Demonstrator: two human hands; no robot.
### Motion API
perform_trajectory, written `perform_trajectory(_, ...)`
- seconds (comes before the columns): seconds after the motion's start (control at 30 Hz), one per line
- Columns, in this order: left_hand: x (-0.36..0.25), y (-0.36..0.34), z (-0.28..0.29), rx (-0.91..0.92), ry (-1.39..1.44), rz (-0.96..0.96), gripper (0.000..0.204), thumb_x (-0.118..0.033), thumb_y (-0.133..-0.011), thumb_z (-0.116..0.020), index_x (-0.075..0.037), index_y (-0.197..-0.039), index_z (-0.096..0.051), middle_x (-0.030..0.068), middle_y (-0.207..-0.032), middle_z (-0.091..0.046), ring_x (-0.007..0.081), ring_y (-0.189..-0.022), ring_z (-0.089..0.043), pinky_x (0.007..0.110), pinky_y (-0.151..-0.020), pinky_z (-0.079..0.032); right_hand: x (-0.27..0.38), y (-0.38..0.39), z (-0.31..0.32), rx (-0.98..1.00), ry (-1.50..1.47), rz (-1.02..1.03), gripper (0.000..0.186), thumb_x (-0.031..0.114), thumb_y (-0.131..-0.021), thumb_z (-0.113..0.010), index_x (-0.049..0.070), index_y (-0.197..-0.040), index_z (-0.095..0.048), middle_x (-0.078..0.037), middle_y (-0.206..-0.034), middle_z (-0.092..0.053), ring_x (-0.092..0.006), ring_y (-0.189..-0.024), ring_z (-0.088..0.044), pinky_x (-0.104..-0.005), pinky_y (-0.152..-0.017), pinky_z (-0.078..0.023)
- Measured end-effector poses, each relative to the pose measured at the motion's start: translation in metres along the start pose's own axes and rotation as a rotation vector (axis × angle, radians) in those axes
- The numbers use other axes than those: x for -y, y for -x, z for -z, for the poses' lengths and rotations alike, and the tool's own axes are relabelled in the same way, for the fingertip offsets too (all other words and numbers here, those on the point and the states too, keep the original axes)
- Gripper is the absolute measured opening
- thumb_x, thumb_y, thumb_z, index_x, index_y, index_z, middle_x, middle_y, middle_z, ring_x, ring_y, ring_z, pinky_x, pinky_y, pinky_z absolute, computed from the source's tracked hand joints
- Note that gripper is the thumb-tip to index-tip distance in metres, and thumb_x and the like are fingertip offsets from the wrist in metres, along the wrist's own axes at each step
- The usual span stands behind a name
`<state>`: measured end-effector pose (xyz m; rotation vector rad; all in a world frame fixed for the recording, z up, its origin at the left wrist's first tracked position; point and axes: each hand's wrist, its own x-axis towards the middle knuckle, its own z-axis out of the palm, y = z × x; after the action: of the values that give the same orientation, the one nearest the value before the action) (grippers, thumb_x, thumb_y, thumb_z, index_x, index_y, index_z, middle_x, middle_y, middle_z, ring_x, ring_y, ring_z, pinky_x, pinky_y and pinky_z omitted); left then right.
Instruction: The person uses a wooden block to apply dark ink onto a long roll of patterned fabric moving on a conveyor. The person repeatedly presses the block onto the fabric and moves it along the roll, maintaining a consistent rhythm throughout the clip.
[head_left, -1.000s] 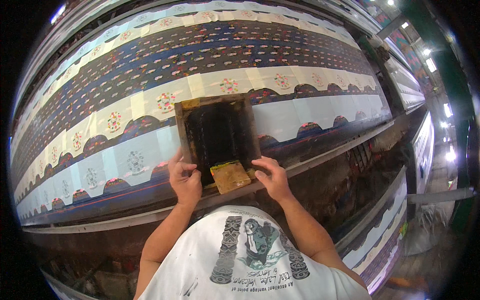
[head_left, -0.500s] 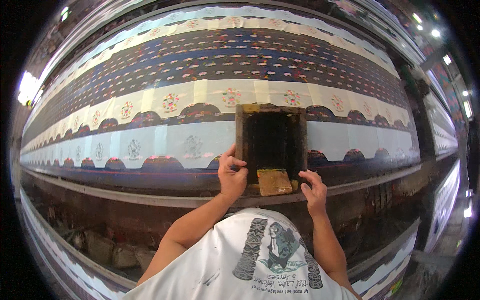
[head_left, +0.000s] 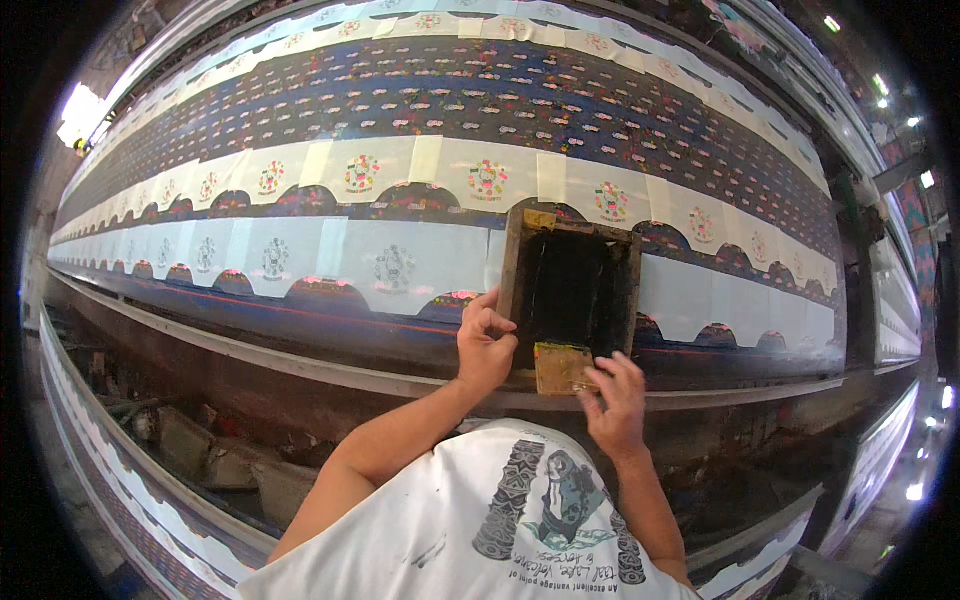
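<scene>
A wooden screen-printing frame [head_left: 511, 265] with a black-inked inside lies over the row of light blue cloth pieces [head_left: 450, 255], slightly turned. My left hand [head_left: 486, 345] is closed on the lower part of its left side, fingertips curled in. At the frame's near end rests a squeegee [head_left: 560, 372], a flat brown wooden board stained with yellow. The thumb and fingers of my right hand [head_left: 614, 408] are closed around the squeegee's right edge, slightly blurred. Light blue pieces to the left carry a dark grey printed figure [head_left: 394, 268].
Cream cloth pieces [head_left: 520, 180] with colourful round prints lie in a row beyond. Farther off runs dark patterned table surface [head_left: 480, 95]. A long rail [head_left: 310, 358] edges the table in front of me. Behind my arms, another long table [head_left: 130, 460] stands across the aisle.
My right hand has moved left from beside the frame onto the squeegee. The view has tilted and shifted; frame and left hand now appear farther right, with the left hand still holding on.
</scene>
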<state>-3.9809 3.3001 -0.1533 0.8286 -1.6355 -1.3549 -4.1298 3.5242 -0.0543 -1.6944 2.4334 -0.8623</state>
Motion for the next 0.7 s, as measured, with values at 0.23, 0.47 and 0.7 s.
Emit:
perform_trajectory(0.23, 0.007, -0.001, -0.005, -0.001, 0.014, 0.017, 0.022, 0.009, -0.076, -0.077, -0.005, -0.092, -0.071, 0.0284, -0.161, -0.062, 0.0408, -0.149, -0.059, 0.048, -0.125, -0.043, 0.016, -0.018, -0.013, 0.203, 0.171, 0.195, 0.044, 0.007, -0.094, -0.077, 0.007, -0.138, -0.076, -0.016, -0.142, -0.068, -0.0401, -0.140, -0.064, -0.0553, -0.117, -0.051)
perform_trajectory(0.47, 0.005, 0.000, -0.013, -0.040, 0.026, -0.006, 0.017, 0.007, -0.076, -0.076, -0.006, -0.086, -0.071, 0.0266, -0.157, -0.066, 0.0452, -0.140, -0.060, 0.052, -0.120, -0.045, 0.029, -0.048, -0.006, 0.245, 0.129, 0.203, 0.042, -0.002, -0.090, -0.068, 0.002, -0.131, -0.077, -0.016, -0.128, -0.076, -0.0383, -0.124, -0.072, -0.0515, -0.109, -0.057)
perform_trajectory(0.7, 0.005, -0.001, -0.015, -0.041, -0.030, -0.017, 0.017, 0.007, -0.076, -0.075, -0.006, -0.085, -0.069, 0.0257, -0.155, -0.066, 0.0467, -0.133, -0.059, 0.055, -0.115, -0.048, 0.014, -0.114, 0.031, 0.508, -0.047, 0.046, 0.042, -0.010, -0.090, -0.061, 0.001, -0.127, -0.079, -0.021, -0.117, -0.078, -0.0428, -0.113, -0.076, -0.0485, -0.100, -0.061)
